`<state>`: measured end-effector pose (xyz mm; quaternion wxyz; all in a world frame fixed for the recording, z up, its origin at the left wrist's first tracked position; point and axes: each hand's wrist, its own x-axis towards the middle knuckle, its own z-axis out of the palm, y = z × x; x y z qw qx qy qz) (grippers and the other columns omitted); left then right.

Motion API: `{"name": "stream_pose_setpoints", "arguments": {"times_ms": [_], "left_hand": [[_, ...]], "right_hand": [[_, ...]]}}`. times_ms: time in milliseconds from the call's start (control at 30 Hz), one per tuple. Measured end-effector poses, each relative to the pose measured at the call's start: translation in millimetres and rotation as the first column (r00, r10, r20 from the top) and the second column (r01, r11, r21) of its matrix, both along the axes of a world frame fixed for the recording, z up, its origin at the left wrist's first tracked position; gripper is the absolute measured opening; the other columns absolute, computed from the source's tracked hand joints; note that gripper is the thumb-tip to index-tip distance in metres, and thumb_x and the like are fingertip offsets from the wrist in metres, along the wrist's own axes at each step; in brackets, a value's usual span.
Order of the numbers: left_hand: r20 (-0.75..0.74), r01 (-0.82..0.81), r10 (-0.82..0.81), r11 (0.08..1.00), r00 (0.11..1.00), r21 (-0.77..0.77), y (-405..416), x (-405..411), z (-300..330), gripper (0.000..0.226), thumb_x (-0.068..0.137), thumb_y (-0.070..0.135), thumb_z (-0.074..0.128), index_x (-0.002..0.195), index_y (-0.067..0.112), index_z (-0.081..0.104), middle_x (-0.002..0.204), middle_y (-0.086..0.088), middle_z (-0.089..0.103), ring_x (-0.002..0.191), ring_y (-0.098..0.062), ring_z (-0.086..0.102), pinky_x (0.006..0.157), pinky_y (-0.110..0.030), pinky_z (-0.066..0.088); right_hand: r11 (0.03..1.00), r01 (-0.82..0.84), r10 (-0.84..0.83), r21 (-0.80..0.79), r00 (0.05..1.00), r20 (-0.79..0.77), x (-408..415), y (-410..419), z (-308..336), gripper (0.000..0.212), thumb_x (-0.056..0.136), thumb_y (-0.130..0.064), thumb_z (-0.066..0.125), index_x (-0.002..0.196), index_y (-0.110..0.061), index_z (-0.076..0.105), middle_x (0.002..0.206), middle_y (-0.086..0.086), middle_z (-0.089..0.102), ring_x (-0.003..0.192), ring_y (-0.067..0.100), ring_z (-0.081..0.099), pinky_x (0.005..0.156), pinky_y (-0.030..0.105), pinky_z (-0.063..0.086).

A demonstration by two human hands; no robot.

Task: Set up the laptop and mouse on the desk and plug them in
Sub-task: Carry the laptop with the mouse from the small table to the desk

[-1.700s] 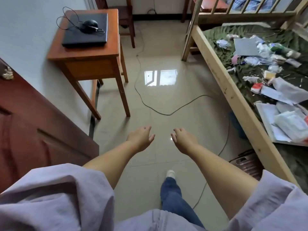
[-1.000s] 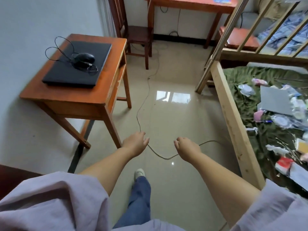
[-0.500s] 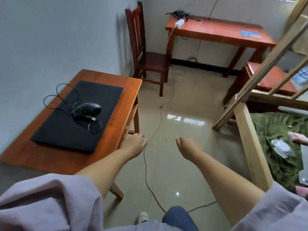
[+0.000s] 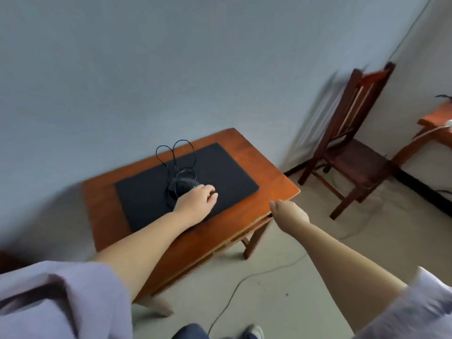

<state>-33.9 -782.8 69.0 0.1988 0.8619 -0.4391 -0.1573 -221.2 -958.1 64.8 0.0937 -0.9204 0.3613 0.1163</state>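
The laptop (image 4: pixel 186 182) lies shut and flat on the worktop (image 4: pixel 266 187), a small wooden one set against the grey wall; its black lid covers most of the top, turned a little askew to the edges. The mouse (image 4: pixel 182 185) sits on the laptop, near the middle of the lid, and its thin black cable (image 4: pixel 175 152) loops toward the wall side, partly over the lid and partly over the bare wood. The left hand (image 4: pixel 195 204) is over the laptop, just on the near side of the mouse, fingers loosely bent and reaching past it; motion blur hides whether they touch the mouse or the lid. The right hand (image 4: pixel 289 214) hangs just off the worktop's near right edge, fingers curled inward and holding nothing that shows. A wooden chair (image 4: pixel 352 148) stands to the right of the worktop, apart from it, near the room's corner. A grey wire (image 4: pixel 234 289) trails over the floor in front of the worktop. A second red table's corner (image 4: pixel 437 118) shows beyond the chair.
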Motion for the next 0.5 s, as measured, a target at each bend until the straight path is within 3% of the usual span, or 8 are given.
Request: {"name": "stream_pose_setpoints", "arguments": {"times_ms": [167,333,500], "left_hand": [[0.013,-0.288,0.288,0.957,0.958,0.016,21,24,-2,0.032,0.098,0.037,0.034,0.117,0.022,0.054,0.11,0.002,0.059,0.086,-0.017,0.061,0.075,-0.036,0.052],[0.03,-0.527,0.527,0.844,0.849,0.094,51,57,-15,0.034,0.098,0.036,0.033,0.119,0.02,0.054,0.116,-0.003,0.059,0.1,-0.024,0.059,0.083,-0.039,0.051],[0.045,-0.677,0.679,0.721,0.732,0.148,76,92,-40,0.035,0.098,0.035,0.033,0.119,0.018,0.055,0.12,-0.005,0.055,0.108,-0.026,0.055,0.083,-0.04,0.049]], "right_hand": [[0.993,-0.095,0.09,0.072,0.994,0.064,56,-41,0,0.03,0.098,-0.025,0.028,0.08,-0.015,0.049,0.082,0.006,0.055,0.076,0.026,0.054,0.06,0.034,0.046],[0.934,-0.357,0.357,0.006,0.934,-0.029,115,-52,-8,0.009,0.093,-0.006,0.04,0.094,-0.011,0.048,0.096,0.009,0.058,0.079,0.026,0.052,0.068,0.04,0.055],[0.933,-0.359,0.359,-0.011,0.933,-0.013,167,-65,-19,0.018,0.096,-0.014,0.038,0.108,-0.012,0.052,0.105,0.009,0.054,0.093,0.03,0.054,0.073,0.039,0.052]]}}
